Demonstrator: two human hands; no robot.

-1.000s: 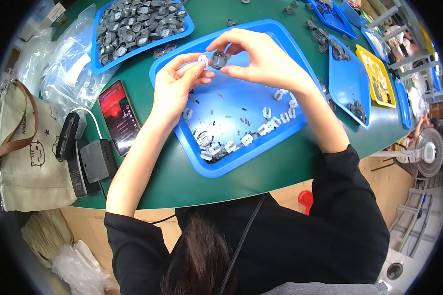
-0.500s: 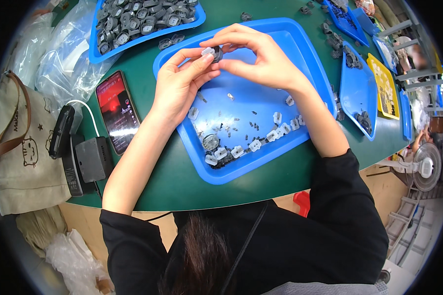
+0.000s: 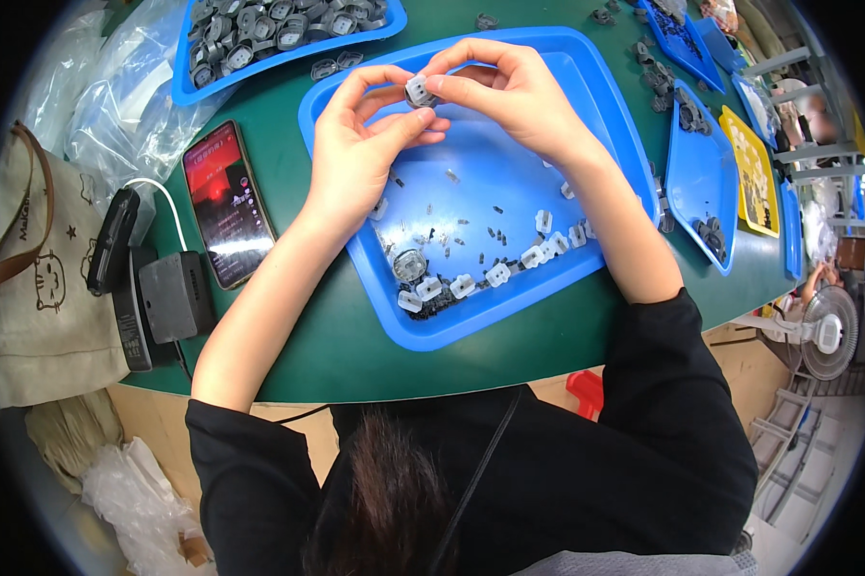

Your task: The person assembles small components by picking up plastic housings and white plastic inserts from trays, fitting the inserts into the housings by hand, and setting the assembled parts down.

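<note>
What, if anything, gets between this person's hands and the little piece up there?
Nothing visible does. The right hand has its thumb on the small grey-and-white piece; the left hand is right beside it, its exact contact hard to tell.

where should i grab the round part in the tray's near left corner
The round part is probably best pinched by its rim, from above and the far side: white pieces crowd its near side and the tray wall rises to its left.

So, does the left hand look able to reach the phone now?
Probably yes: the phone lies uncovered beside the left forearm, though the left hand is at the small grey part.
</note>
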